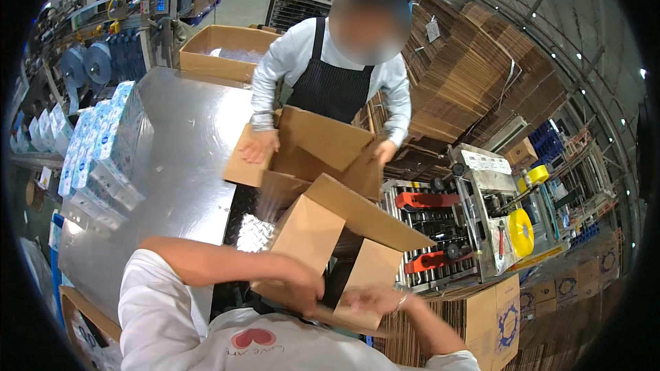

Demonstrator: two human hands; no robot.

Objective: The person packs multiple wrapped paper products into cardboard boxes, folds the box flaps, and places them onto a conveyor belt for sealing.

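Observation:
An open cardboard box (307,228) with raised flaps stands tilted right in front of me. My left hand (300,284) is bent over its near left edge, the fingers curled down at the opening and slightly blurred. At the near right flap, my right hand (375,298) closes its fingers on the cardboard. Just beyond stands a second open cardboard box (323,139), gripped on both sides by a co-worker (330,75) in a dark striped apron. The insides of both boxes are largely hidden from me.
On my left, a metal table (175,144) carries stacked plastic-wrapped packs (103,144). A roller conveyor with a taping machine (488,178) and yellow tape roll (520,232) stands on the right. Flattened cardboard (460,69) is piled behind; a carton with plastic (227,51) sits beyond the table.

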